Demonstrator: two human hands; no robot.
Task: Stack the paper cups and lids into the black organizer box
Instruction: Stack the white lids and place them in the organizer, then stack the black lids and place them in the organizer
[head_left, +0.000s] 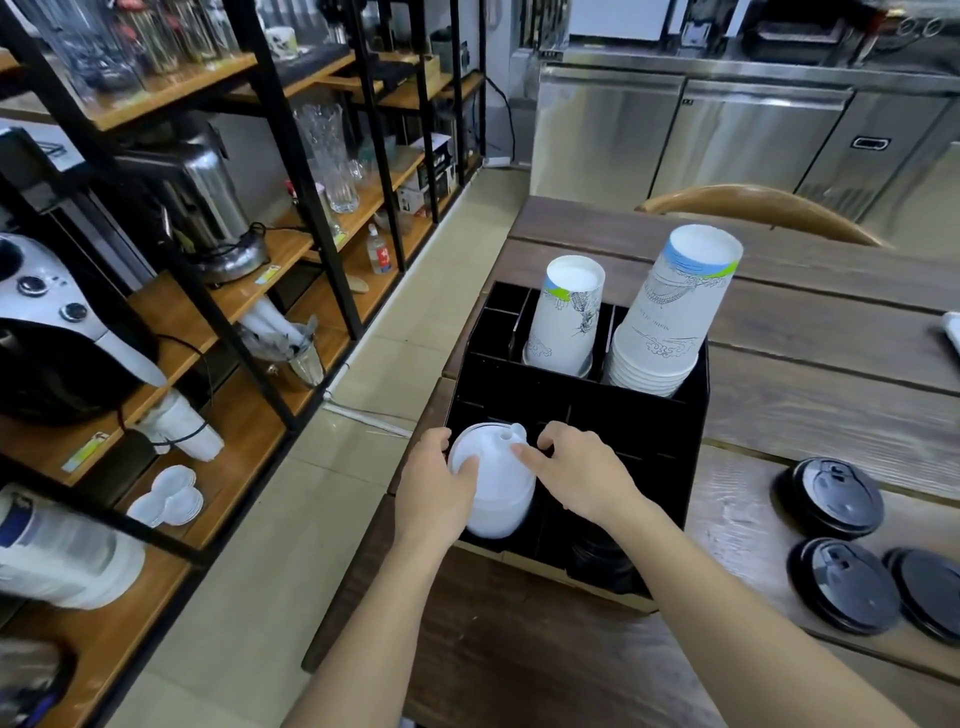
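Observation:
The black organizer box stands at the left end of the wooden table. Its back compartments hold a small printed paper cup stack and a taller, wider cup stack, both upside down. A stack of white lids sits in the front left compartment. My left hand grips that stack from the left, thumb on top. My right hand touches the stack's right side with its fingertips. Black lids lie in the front middle compartment. Three loose black lids rest on the table at the right.
The wooden table ends just left of the box. Past that edge, across a tiled aisle, black-framed shelves hold glassware, appliances and cups. A wooden chair back stands behind the table, steel cabinets beyond. A white object lies at the right edge.

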